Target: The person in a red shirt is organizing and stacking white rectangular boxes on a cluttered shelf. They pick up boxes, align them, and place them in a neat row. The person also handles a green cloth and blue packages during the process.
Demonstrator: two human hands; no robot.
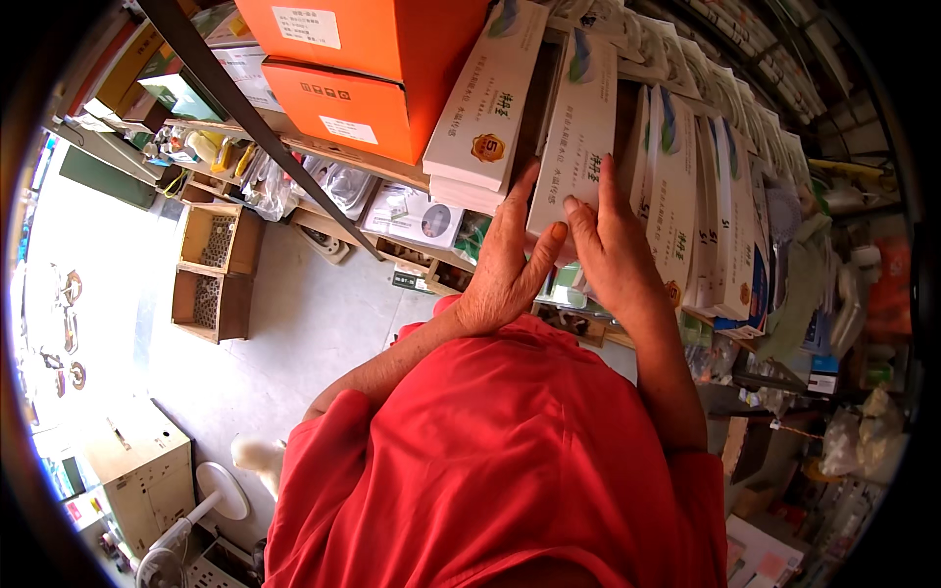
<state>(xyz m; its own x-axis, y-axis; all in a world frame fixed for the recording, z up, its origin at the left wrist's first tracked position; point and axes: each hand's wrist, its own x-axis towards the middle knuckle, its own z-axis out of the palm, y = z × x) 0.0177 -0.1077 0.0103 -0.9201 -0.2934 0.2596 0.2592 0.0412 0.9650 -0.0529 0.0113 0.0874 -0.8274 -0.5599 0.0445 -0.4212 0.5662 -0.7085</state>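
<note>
A long white printed carton lies on a shelf, its near end between my two hands. My left hand is against the carton's left side, with the fingers reaching along it and the thumb at the near end. On the other side, my right hand has its thumb on the top face and its index finger along the right edge. To the left is a stack of similar white cartons, with a dark gap between it and the held one. More white cartons stand in a row to the right.
Orange boxes are stacked at the shelf's left, behind a slanting dark metal bar. Clear-bagged goods line the back. Wooden bins stand on the floor at left. A small pale-furred animal is near my left side, beside a white round base.
</note>
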